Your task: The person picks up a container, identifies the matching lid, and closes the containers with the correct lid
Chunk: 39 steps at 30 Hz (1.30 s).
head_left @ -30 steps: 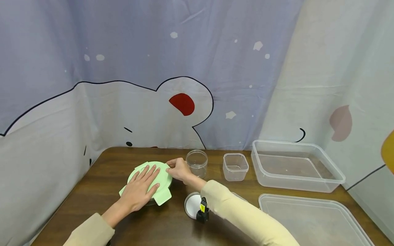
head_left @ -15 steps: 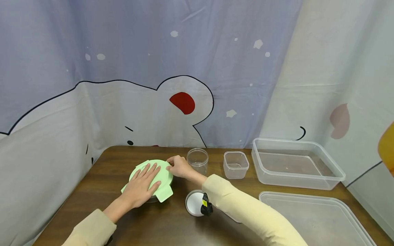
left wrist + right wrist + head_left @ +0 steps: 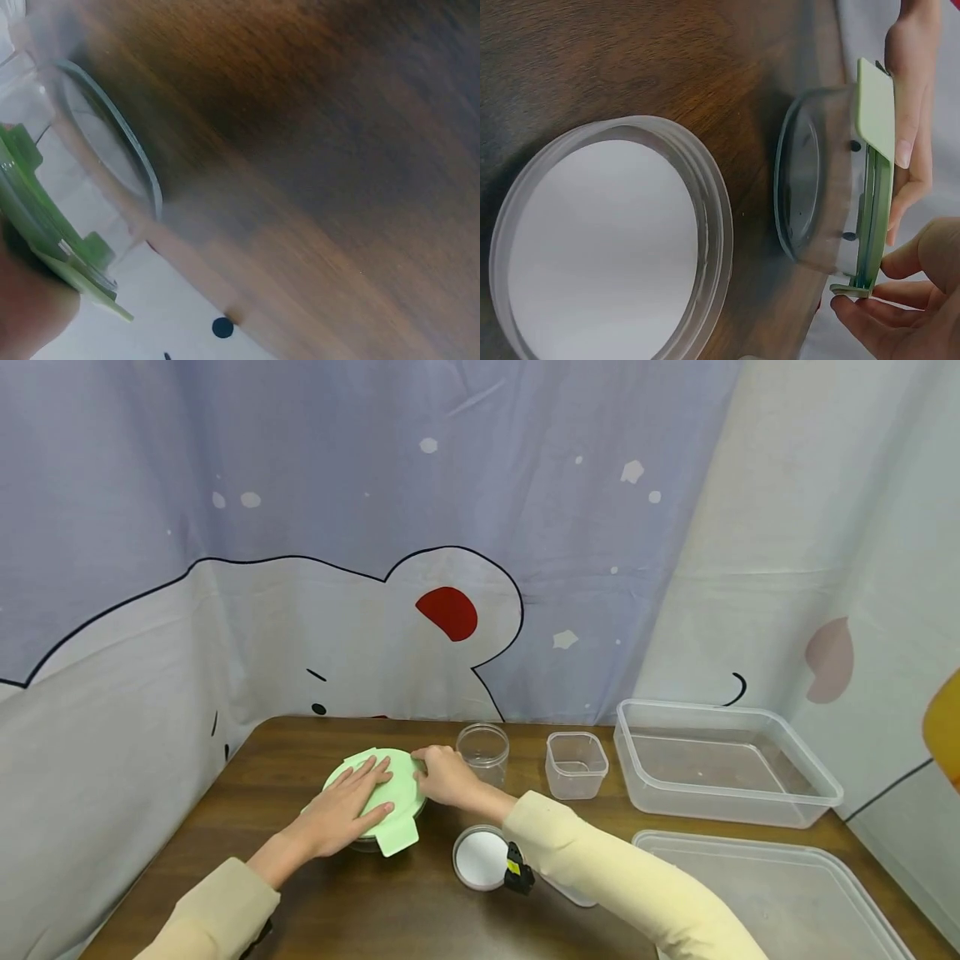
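Note:
A round glass bowl [image 3: 799, 180] stands on the wooden table under a light green snap lid [image 3: 402, 787] with side flaps. My left hand [image 3: 330, 818] rests flat on top of the lid, fingers spread and thumb apart. At the lid's far right edge, my right hand [image 3: 448, 777] pinches one flap [image 3: 849, 290], with the thumb above and fingertips below, as the right wrist view shows. Another flap [image 3: 397, 837] sticks outward at the front, standing away from the glass. Fingers of the left hand hide part of the lid.
Right of the bowl stand a clear round jar [image 3: 483, 758], a small square container [image 3: 576, 777] and a large rectangular container [image 3: 720, 806]. A big flat lid [image 3: 757, 885] lies in front. Near my right wrist lies a round lid [image 3: 480, 860] with a white disc; another clear lid [image 3: 576, 895] shows beneath the forearm.
My right hand has turned slightly at the lid's edge, its fingers more bent. The left hand stays on top, and the left flap is now mostly hidden. The lid sits marginally farther right.

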Available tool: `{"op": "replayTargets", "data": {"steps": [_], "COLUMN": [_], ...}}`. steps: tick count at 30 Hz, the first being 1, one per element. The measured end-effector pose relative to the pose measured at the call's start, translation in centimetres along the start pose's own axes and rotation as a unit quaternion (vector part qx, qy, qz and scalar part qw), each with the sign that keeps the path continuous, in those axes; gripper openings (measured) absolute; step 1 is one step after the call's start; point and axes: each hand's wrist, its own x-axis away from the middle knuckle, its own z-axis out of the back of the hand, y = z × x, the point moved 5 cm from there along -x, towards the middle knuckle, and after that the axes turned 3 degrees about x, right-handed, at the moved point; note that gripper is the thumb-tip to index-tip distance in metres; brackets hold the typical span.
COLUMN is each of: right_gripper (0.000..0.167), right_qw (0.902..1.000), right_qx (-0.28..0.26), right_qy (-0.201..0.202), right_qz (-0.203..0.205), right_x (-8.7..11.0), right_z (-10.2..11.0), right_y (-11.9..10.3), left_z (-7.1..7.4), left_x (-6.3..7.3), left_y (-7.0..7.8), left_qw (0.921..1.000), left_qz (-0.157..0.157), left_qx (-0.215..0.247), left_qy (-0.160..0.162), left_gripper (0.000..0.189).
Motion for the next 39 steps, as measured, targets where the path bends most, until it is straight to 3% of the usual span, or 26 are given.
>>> {"op": "replayTargets", "data": {"steps": [5,8,11,13,18,25,32,39], "right_gripper": [0.033,0.022,0.014,0.019,0.046,0.052,0.05,0.052], "right_qw": [0.9989,0.9957,0.9902,0.9864,0.9835,0.9774,0.9692,0.9652], "right_qx": [0.04,0.08,0.12,0.142,0.157,0.141,0.159,0.193], "right_qy": [0.013,0.022,0.03,0.027,-0.019,-0.083,-0.098,-0.085], "right_qz": [0.019,0.041,0.064,0.077,0.088,0.134,0.161,0.155], "right_x": [0.4,0.8,1.0,1.0,0.3,-0.2,0.5,0.7], "right_z": [0.2,0.5,0.8,0.8,0.2,-1.2,-1.6,-1.7], "right_y": [-0.2,-0.5,-0.9,-1.3,-1.2,0.2,0.8,-0.1], "left_z": [0.4,0.6,0.8,0.9,1.2,1.1,1.3,1.7], "left_x": [0.2,0.4,0.5,0.5,0.4,0.5,0.6,0.8], "left_y": [0.0,-0.1,-0.2,-0.3,-0.6,-1.3,-1.4,-1.3], "left_qw": [0.9999,0.9998,0.9999,0.9999,0.9986,0.9951,0.9966,0.9965], "left_qz": [-0.006,-0.01,-0.012,-0.014,-0.022,-0.059,-0.075,-0.044], "left_qx": [-0.007,-0.009,0.0,0.008,0.015,0.033,0.013,-0.063], "left_qy": [0.007,0.013,0.005,-0.007,-0.046,-0.072,-0.03,0.032], "left_gripper": [0.056,0.054,0.053,0.053,0.054,0.057,0.058,0.069]}}
